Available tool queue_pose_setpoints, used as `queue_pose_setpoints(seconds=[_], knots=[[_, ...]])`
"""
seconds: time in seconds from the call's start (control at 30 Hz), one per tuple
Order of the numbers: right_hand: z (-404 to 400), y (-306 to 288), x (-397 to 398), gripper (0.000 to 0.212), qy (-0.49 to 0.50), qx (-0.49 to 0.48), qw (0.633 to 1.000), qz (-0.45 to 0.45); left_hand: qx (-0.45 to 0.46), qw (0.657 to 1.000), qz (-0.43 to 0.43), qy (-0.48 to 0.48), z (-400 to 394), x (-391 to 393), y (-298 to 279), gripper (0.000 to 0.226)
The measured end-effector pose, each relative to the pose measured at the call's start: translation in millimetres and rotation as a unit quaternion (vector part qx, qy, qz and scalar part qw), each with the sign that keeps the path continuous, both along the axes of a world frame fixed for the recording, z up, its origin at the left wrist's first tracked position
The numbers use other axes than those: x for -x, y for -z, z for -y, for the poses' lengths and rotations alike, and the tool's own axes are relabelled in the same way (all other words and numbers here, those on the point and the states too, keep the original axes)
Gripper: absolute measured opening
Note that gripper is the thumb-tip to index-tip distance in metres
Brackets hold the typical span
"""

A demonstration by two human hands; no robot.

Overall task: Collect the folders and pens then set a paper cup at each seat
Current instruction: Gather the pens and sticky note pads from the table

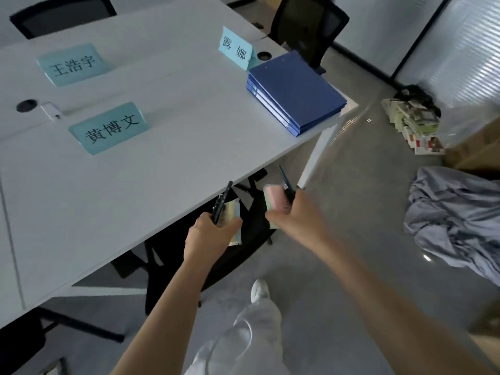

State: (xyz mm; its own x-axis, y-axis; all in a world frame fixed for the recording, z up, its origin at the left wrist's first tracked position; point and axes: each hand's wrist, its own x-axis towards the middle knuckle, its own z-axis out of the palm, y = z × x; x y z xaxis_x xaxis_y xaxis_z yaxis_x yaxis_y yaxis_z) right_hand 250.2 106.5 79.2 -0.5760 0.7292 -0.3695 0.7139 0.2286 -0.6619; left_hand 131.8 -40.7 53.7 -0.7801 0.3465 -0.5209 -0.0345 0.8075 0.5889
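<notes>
A stack of blue folders (295, 93) lies on the near right corner of the white table (135, 169). My left hand (209, 236) grips black pens (221, 203) together with a pastel pad of sticky notes (234, 212), just off the table's front edge. To its right, my right hand (295, 215) holds a dark pen (285, 180) and another pastel pad of notes (273, 200) over the floor. No paper cup is in view.
Three light blue name cards (109, 128) (71, 64) (236, 48) stand on the table. Black chairs are at the far side (308, 25) and tucked under the table (224, 255). Grey cloth (454, 220) and a pile of papers (414, 123) lie on the floor at right.
</notes>
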Motion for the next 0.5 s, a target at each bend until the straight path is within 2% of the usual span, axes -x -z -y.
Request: queue_pose_setpoints(seconds=[0.37, 0.5], knots=[[-146, 3, 80, 0.049, -0.105, 0.017, 0.994, 0.034, 0.028, 0.998, 0.003, -0.064, -133, 65, 13, 0.055], [-194, 16, 102, 0.048, -0.127, 0.055, 0.989, 0.054, 0.038, 0.994, 0.016, -0.101, -176, 82, 28, 0.055]])
